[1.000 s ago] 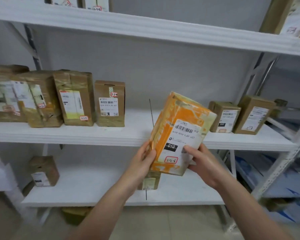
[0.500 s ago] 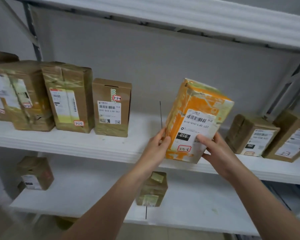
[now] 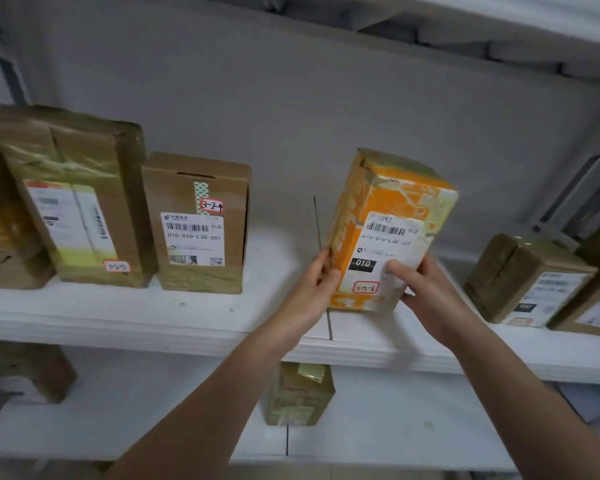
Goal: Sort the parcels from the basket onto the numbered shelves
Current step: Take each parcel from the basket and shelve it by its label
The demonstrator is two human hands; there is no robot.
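**A:** what's the count on that rack?

**B:** two white shelves, a middle shelf (image 3: 153,317) and a lower shelf (image 3: 395,427). Brown parcels (image 3: 201,258): five on the middle one, three at the left and two at the right, plus two more down below. Then one orange parcel (image 3: 388,209).

**A:** and where's the orange one vs the hands?

**B:** on the middle shelf in the gap, leaning a bit, right between both hands. The left grip (image 3: 317,282) is curled round its left edge. The right grip (image 3: 420,289) clasps the right side, thumb across the label. One tiny red-edged sticker (image 3: 365,288) sits low on the front.
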